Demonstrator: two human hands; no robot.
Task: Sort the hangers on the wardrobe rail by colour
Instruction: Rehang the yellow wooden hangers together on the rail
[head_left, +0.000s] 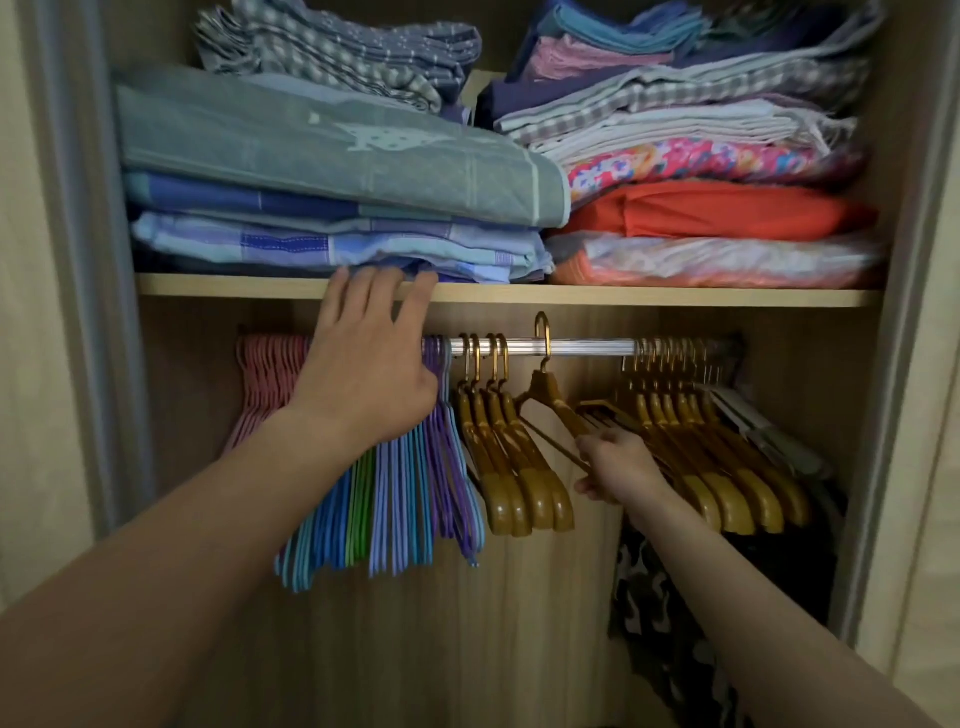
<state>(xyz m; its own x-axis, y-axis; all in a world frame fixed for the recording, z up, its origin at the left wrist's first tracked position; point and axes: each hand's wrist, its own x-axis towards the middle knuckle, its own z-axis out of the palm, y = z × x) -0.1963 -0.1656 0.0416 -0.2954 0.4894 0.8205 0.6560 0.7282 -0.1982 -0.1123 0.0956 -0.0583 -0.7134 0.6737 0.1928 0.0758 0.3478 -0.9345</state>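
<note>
The left hand (363, 358) is spread open, fingers straight, pressed against the thin hangers (400, 499) at the rail (571, 347). The right hand (615, 465) pinches a brown hanger (556, 400), lifted with its hook above the rail, body tilted down to the right.

Two bare forearms come into view from the bottom corners, no sleeves showing anywhere along them. The left hand (363, 358) wears no ring, watch or glove, wrist plain. The right hand (615, 467) is just as unadorned, bare wrist, nothing strapped or worn on it.
</note>
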